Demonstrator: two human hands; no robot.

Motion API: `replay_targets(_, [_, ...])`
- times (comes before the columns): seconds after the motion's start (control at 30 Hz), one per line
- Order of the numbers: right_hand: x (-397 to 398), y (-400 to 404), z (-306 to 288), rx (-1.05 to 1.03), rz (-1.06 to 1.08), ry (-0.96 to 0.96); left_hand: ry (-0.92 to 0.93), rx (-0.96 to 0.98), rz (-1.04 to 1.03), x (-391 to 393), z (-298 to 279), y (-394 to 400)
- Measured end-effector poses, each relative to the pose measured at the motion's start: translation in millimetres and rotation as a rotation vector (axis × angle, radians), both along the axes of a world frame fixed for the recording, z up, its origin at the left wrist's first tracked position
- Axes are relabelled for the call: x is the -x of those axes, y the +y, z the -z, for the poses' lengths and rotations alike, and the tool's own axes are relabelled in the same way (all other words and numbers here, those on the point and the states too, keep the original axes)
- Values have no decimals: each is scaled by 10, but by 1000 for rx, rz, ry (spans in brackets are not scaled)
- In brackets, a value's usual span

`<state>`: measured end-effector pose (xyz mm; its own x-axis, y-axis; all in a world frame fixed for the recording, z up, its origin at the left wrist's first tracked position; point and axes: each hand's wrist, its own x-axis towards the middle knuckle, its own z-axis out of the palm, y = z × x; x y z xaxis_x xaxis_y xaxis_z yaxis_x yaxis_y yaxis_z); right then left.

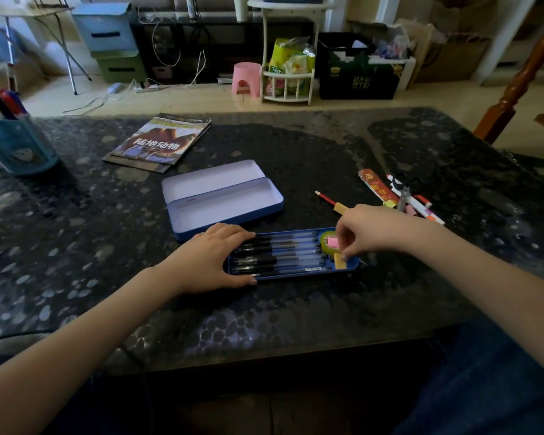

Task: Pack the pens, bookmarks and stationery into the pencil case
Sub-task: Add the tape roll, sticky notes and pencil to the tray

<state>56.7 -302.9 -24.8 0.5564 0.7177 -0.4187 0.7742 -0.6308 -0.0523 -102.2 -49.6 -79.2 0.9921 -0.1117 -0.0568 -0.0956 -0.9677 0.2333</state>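
Two hands are seen: the blue tray [354,264] of pens [283,252] is steadied by the left hand [215,257], fingers flat, while a yellow eraser [339,260] is pinched at its right end by the right hand [366,232].

Your blue tray [352,267] lies lengthwise near the table's front edge, filled with a row of black pens [283,254] lying side by side. At its right end you see a green tape roll [326,241], a pink eraser [334,243] on it, and a yellow eraser [339,262]. Just behind the tray sits the open case [223,200], its white inside bare, lid folded back. Toward the right edge lie a red pencil [325,198], a red bookmark [377,189], scissors [403,189] and white markers [416,204], bunched together.
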Motion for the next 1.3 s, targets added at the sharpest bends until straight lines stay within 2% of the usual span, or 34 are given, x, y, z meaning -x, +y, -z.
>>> replay_targets(0.1, [19, 24, 37, -16, -1, 5, 5, 0, 2, 1, -8, -7])
replay_targets(0.5, [-13, -3, -9, -26, 35, -171, -5, -1, 2, 8, -21, -18])
replay_targets(0.8, [34, 30, -53, 95, -5, -86, 3, -7, 1, 2, -21, -19])
replay_targets(1.1, [24, 63, 12, 80, 30, 24, -4, -2, 5, 10, -22, -29])
replay_targets(1.2, [-57, -7, -95, -32, 117, 109, -2, -1, 9, 11, -29, -24])
replay_targets(1.3, [-234, -86, -134, -212, 188, -101, -8, -5, 15, 16, -30, -29])
